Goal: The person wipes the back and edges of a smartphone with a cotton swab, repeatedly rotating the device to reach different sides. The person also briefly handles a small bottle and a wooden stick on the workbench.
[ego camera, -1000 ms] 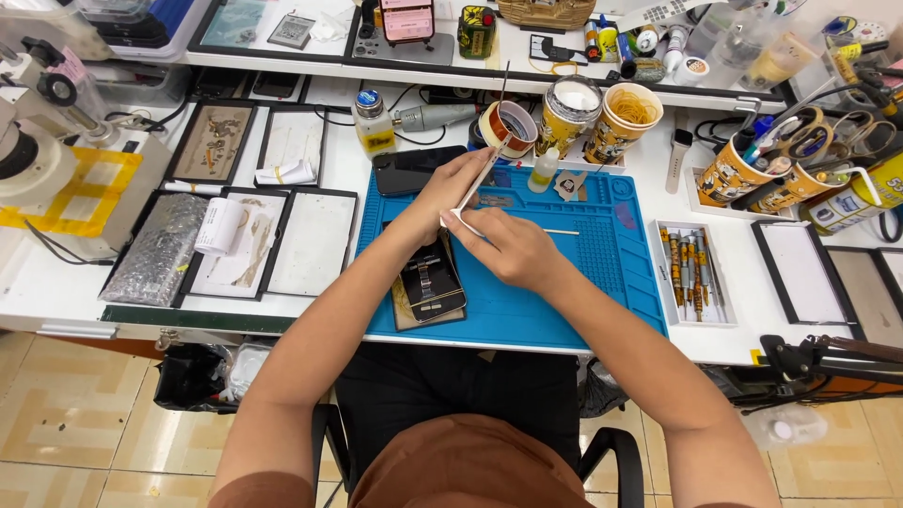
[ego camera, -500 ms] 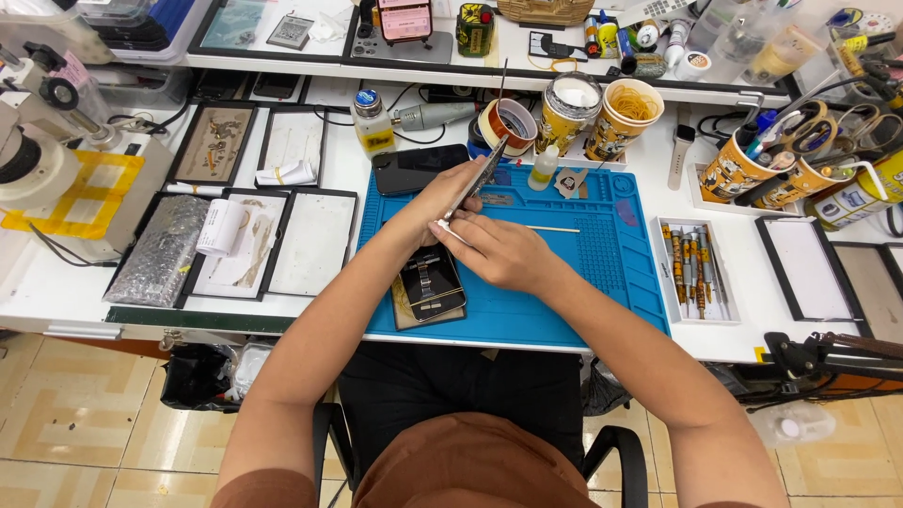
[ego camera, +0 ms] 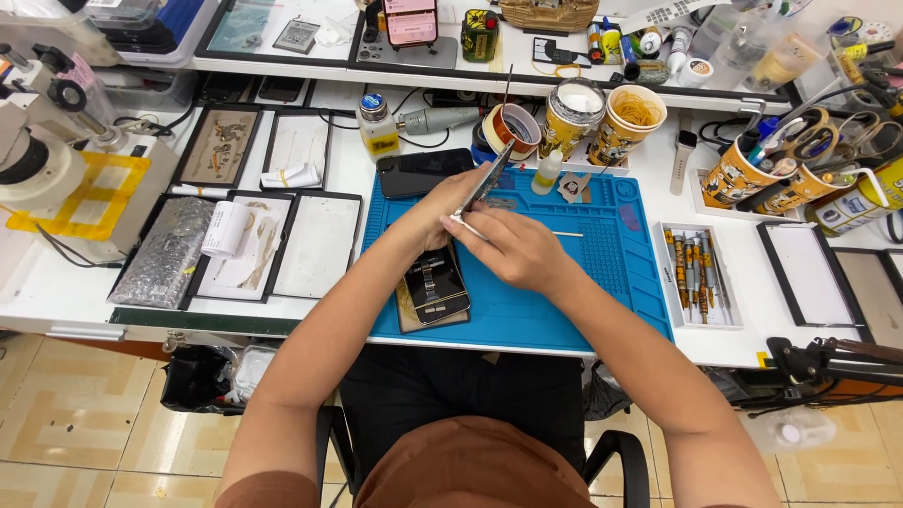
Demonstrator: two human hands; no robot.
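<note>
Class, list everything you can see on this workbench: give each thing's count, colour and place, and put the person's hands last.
mat: one, blue, bench centre
opened phone: one, dark, mat's left edge
black phone: one, behind the mat
tweezers: one, metal, in the hands
tape roll: one, brown, behind the mat
paper cups: two, yellow, behind the mat
screwdriver tray: one, white, right of the mat
trays: several, black-rimmed, left of the mat
microscope: one, white, far left
left hand: holding the tweezers
right hand: touching the tweezers' end
</note>
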